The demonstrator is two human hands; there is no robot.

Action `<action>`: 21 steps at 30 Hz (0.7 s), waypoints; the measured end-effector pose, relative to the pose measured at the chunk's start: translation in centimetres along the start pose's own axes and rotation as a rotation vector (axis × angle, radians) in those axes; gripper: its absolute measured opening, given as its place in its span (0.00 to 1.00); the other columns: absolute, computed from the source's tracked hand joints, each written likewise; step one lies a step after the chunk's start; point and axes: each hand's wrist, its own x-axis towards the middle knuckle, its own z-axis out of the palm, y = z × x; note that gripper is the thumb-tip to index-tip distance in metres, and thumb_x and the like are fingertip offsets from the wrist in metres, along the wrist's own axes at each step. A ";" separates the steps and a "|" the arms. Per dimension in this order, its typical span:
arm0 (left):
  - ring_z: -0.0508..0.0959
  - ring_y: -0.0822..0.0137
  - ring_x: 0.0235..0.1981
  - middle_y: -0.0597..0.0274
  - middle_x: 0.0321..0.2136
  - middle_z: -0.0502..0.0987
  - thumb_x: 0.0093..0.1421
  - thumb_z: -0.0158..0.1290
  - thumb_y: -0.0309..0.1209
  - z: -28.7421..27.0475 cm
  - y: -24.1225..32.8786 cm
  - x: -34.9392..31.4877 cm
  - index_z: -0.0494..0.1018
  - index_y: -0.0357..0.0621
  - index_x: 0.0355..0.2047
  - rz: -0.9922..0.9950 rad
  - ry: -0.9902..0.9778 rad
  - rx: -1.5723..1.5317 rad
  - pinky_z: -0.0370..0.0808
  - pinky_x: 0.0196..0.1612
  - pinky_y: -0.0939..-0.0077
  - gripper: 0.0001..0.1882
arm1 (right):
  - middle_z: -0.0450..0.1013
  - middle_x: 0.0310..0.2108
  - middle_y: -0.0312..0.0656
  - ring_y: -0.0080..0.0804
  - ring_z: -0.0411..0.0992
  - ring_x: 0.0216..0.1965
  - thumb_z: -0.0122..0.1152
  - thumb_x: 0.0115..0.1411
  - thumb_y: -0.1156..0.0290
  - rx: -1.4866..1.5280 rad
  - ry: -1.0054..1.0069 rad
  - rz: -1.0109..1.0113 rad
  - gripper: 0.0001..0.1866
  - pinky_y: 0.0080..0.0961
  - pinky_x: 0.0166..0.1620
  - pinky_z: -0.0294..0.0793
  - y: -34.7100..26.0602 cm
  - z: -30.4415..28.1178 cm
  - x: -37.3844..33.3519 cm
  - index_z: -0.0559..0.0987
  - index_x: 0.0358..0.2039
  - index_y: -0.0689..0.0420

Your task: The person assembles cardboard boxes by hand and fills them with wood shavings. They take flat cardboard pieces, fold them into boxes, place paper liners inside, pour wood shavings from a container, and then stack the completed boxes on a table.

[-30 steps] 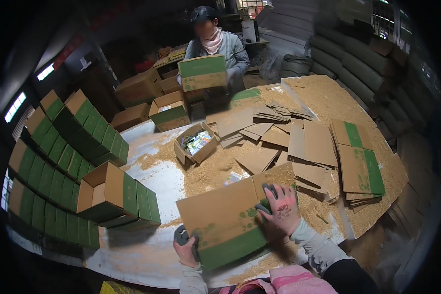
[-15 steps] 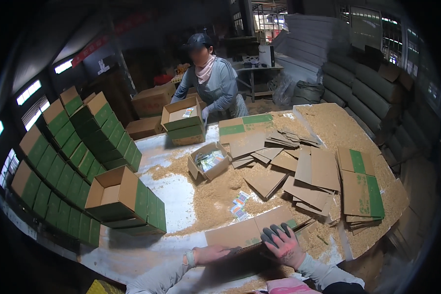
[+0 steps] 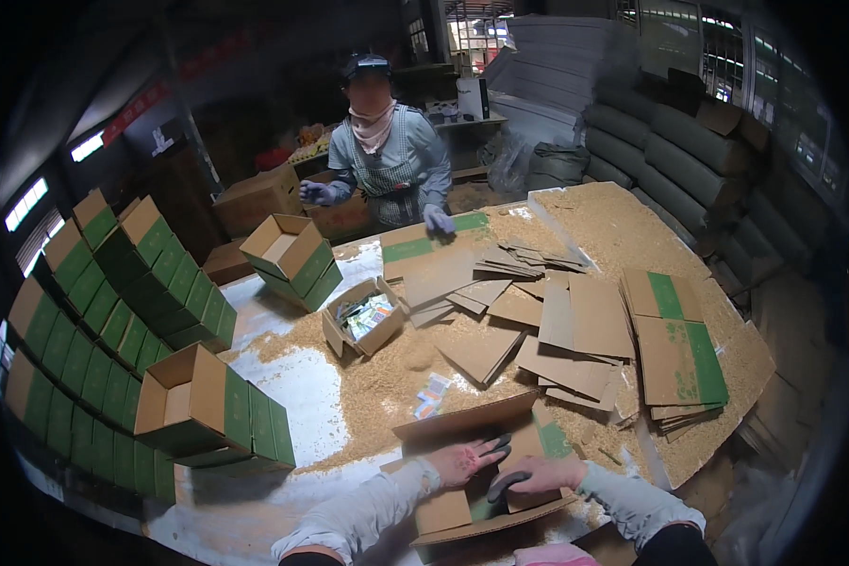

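Observation:
A cardboard carton (image 3: 467, 414) with green patches lies partly unfolded in front of me, its side walls spread apart. My left hand (image 3: 464, 462) reaches inside it, dark-tipped fingers stretched out over the inner flaps. Beside it, my right hand (image 3: 543, 474) rests on the flaps at the carton's right side, its dark-covered thumb held apart from the palm. Neither hand visibly grasps anything, though some of the right fingertips are hard to see. Just beyond the carton, small printed packets (image 3: 431, 394) lie on the grainy sawdust-like material (image 3: 377, 406).
Flattened cartons (image 3: 575, 316) overlap at centre right, near a neat flat stack (image 3: 674, 349). An open box of packets (image 3: 366, 316) stands mid-table. Green-and-brown boxes (image 3: 189, 401) are piled at left. Across the table stands a co-worker (image 3: 387, 165) in gloves and an apron.
The flat carton has been spread into an open shape, and both my hands have moved inside it. The co-worker has let go of the two stacked boxes and straightened up. The view has shifted.

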 end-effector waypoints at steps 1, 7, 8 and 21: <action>0.56 0.47 0.59 0.42 0.60 0.49 0.50 0.41 0.23 2.0 -0.6 -0.2 0.47 0.41 0.60 -0.093 -0.104 -0.203 0.55 0.61 0.65 0.35 | 0.66 0.52 0.40 0.36 0.61 0.55 0.57 0.52 0.58 0.447 -0.003 0.001 0.28 0.30 0.60 0.51 3.2 -0.1 -2.5 0.69 0.51 0.59; 0.61 0.50 0.56 0.43 0.59 0.53 0.62 0.37 0.40 1.3 -1.2 0.1 0.47 0.48 0.61 -0.175 -0.088 -0.295 0.55 0.60 0.68 0.28 | 0.57 0.57 0.52 0.40 0.55 0.59 0.70 0.41 0.57 -0.360 0.779 -0.154 0.51 0.32 0.59 0.54 1.6 2.6 -3.0 0.52 0.60 0.63; 0.62 0.50 0.55 0.46 0.56 0.60 0.63 0.36 0.42 -5.9 1.5 1.6 0.52 0.49 0.60 -0.299 -0.147 -0.655 0.55 0.60 0.69 0.27 | 0.55 0.57 0.56 0.42 0.54 0.60 0.71 0.39 0.56 0.021 0.880 0.097 0.55 0.33 0.60 0.53 3.8 2.5 -1.6 0.49 0.60 0.65; 0.63 0.57 0.54 0.43 0.57 0.52 0.34 0.69 0.41 -0.2 6.6 -11.7 0.44 0.34 0.57 -0.825 0.602 -1.581 0.64 0.53 0.66 0.58 | 0.71 0.38 0.41 0.26 0.70 0.39 0.63 0.48 0.66 0.773 0.905 -0.047 0.26 0.21 0.45 0.70 4.7 3.0 0.1 0.68 0.47 0.61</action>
